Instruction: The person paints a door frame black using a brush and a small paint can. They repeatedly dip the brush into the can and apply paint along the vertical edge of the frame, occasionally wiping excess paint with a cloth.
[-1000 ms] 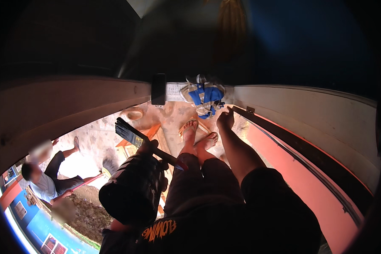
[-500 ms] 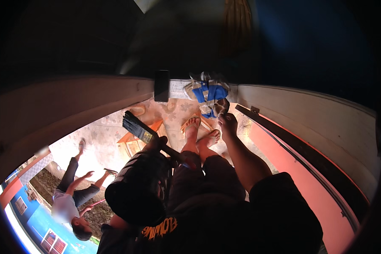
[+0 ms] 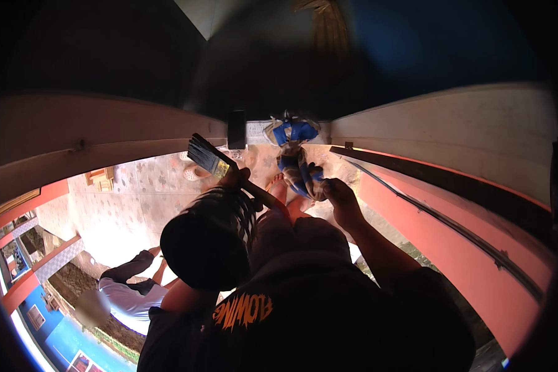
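My left hand (image 3: 234, 178) grips a wide paintbrush (image 3: 206, 154) near the base of its handle, its dark bristles tilted up to the left. A large dark, rounded shape (image 3: 206, 251) covers most of my left forearm; I cannot make out what it is. My right hand (image 3: 341, 198) is closed on one end of a crumpled cloth (image 3: 302, 172), blue and beige, stretched out between the hand and the ledge. More blue and beige fabric (image 3: 294, 131) lies bunched on the pale ledge (image 3: 255, 131); whether it is one piece with the held part is unclear.
A black flat rectangular object (image 3: 236, 129) stands on the ledge. Pale boards or frames (image 3: 440, 121) flank me on both sides. A dark rail (image 3: 434, 214) runs along the pink wall (image 3: 403, 217) at right. Footwear (image 3: 195, 172) lies on the patterned floor. Another person (image 3: 127, 301) is at lower left.
My right hand has drawn back toward me, stretching part of the cloth away from the ledge. The brush has shifted slightly up and right. The other person has moved and bent over.
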The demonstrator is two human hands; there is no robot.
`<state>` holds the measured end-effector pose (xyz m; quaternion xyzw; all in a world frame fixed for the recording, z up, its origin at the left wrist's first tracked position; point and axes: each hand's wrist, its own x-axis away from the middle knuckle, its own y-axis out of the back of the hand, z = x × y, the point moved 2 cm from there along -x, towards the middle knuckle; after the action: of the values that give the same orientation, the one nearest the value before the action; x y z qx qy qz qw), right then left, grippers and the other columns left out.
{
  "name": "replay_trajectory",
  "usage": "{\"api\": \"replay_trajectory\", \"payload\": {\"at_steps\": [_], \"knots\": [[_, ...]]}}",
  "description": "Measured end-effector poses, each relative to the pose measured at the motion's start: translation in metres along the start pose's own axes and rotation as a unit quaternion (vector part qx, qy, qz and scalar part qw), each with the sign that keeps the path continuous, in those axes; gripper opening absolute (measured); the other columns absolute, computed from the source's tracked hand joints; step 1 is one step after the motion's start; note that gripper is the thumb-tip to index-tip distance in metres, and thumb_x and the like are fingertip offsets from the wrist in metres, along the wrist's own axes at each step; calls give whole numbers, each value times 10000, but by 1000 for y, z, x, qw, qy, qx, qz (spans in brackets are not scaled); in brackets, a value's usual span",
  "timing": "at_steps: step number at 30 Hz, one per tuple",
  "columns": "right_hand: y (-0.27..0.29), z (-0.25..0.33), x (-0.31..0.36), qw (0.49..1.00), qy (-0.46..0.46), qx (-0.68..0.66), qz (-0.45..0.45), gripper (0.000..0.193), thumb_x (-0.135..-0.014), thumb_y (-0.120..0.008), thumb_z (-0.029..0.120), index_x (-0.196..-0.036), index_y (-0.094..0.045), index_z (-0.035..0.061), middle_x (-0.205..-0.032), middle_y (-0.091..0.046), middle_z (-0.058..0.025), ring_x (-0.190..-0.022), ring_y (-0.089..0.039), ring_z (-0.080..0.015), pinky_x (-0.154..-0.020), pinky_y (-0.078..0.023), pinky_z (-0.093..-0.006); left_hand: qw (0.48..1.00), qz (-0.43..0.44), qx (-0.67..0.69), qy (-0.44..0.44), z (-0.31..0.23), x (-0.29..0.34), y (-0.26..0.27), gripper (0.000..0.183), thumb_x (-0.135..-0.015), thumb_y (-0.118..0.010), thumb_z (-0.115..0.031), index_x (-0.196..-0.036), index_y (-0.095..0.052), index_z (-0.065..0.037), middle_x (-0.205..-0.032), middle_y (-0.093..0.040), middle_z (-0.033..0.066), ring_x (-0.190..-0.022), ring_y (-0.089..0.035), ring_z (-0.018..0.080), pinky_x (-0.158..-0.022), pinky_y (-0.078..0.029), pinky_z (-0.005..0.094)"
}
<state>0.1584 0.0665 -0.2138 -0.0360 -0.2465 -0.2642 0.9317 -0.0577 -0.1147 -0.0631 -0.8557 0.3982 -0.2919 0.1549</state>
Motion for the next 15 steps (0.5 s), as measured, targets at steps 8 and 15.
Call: {"api": "replay_trajectory", "payload": {"at_steps": [8,15], "knots": [[40,116,76,961,-51,-265,62,403,-1034,-609,292,-1246,-615,-50,-1181,-661,-109,-1125,-611,-169,-1008,-457,-320,997,48,-45,-48,-24,18,-39,419,-1040,-550,-297,-1448,-506,-215,-1031,-614,65,-788,-600,140,-548,-526,274],[74,153,147,960,68,-266,54,187,-863,-737,-20,-1038,-689,24,-1161,-681,-85,-1053,-659,-178,-914,-541,-333,988,98,14,-116,-33,16,-72,516,-991,-592,-172,-1490,-465,-137,-1388,-554,63,-1076,-590,142,-713,-483,254]]}}
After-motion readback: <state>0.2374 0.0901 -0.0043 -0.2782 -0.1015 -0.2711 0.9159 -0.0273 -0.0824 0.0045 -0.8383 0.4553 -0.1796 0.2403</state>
